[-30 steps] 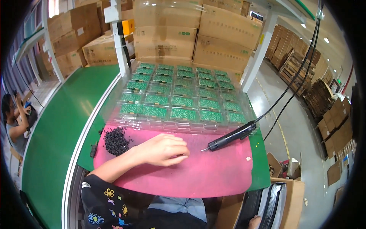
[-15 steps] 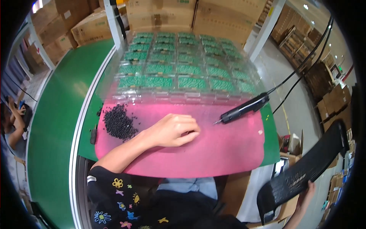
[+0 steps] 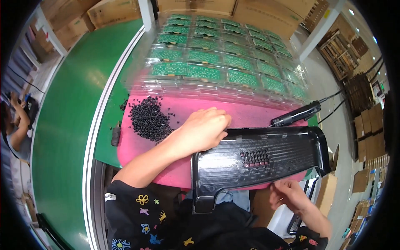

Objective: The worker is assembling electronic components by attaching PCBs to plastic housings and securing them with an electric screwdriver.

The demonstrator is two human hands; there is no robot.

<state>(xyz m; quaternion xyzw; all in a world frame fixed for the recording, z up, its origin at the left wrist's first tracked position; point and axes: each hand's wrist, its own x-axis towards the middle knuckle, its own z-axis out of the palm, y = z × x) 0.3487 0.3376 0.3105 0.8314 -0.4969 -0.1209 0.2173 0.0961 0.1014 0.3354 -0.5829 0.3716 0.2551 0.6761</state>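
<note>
A black plastic housing, a long shell with raised ends and a slotted grille, lies across the front of the pink mat and overhangs its near edge. My left hand is closed at the housing's far left corner, fingers curled under; what they hold, if anything, is hidden. Just below the near edge of the housing is my right hand, its fingers loosely bent and apart, with nothing visible in them. Left of my left wrist sits a pile of small black screws. A black electric screwdriver rests beyond the housing.
Clear plastic trays of green circuit boards stand at the back of the mat. A small dark object lies on the green surface to the left. Cardboard boxes are stacked behind. Another person works at the far left.
My right hand has brought the housing from the lower right onto the mat and its fingers have loosened. My left hand stays curled, now at the housing's corner. The view has shifted.
</note>
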